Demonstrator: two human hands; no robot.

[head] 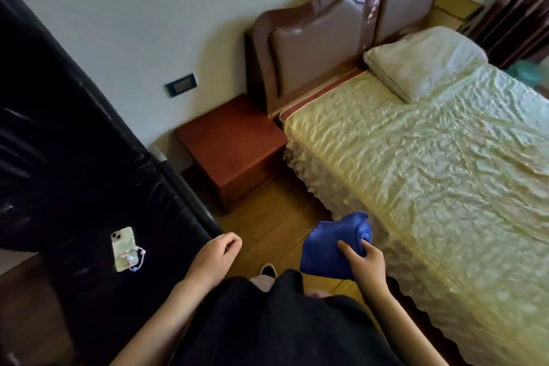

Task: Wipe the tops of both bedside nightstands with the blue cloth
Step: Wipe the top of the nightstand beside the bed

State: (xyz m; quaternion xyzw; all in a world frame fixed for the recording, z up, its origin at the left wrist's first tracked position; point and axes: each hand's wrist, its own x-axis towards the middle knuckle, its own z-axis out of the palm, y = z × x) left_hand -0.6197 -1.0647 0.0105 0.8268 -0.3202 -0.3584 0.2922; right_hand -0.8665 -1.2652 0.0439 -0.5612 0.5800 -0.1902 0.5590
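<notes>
A reddish-brown wooden nightstand (pixel 230 140) stands against the wall, left of the bed's head, with nothing on its top. My right hand (pixel 364 261) holds a bunched blue cloth (pixel 332 244) low in the aisle, well short of the nightstand and close to the bed's side. My left hand (pixel 215 255) hangs beside a black sofa with its fingers loosely curled and nothing in it. Only one nightstand is in view; the far side of the bed is hidden.
A bed (pixel 430 163) with a pale yellow cover and a white pillow (pixel 421 61) fills the right. A black sofa (pixel 65 142) with a phone (pixel 124 248) on it lines the left. A narrow strip of wooden floor (pixel 267 226) runs between them.
</notes>
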